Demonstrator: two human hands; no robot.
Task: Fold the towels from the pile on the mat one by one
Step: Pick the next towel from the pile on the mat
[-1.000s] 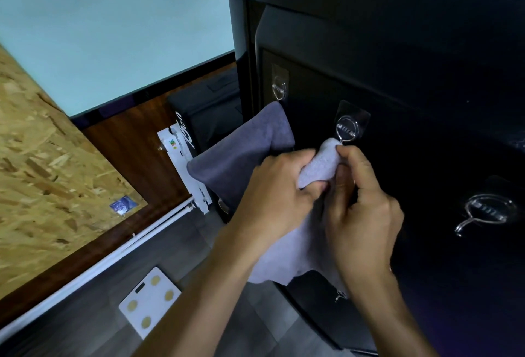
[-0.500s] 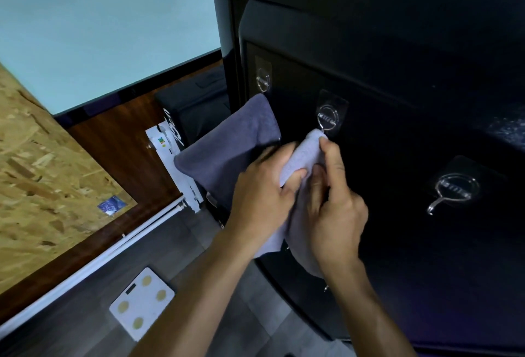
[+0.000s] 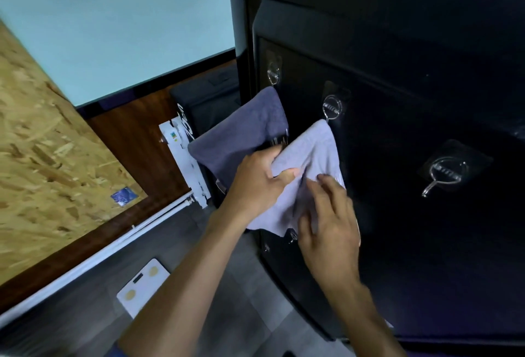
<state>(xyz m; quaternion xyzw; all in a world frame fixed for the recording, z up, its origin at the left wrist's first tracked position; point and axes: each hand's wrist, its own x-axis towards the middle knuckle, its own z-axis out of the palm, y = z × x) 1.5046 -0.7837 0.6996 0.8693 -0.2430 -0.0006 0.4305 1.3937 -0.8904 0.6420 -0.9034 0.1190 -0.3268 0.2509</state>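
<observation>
A tall black cabinet door fills the right side of the view, and it serves as the landmark here. Three clear stick-on hooks sit on its face: one near its upper left edge, a middle hook lower and further right, and a third hook well to the right of that. Left of the door a pale blue-green wall meets a dark wooden skirting, and a chipboard panel leans in from the far left. Below the door lies a grey floor, with a white bathroom scale on it out to the left.

A dark grey towel hangs against the door's left edge, under the first hook. Beside it, to the right, a lighter grey towel hangs with its top corner at the middle hook; whether it is caught on the hook cannot be told.

The left hand grips a bunched fold on the left side of the lighter towel, thumb curled over the cloth. The right hand is in front of the towel's lower right part, fingers spread and fairly straight, fingertips touching the cloth; it is motion-blurred.
</observation>
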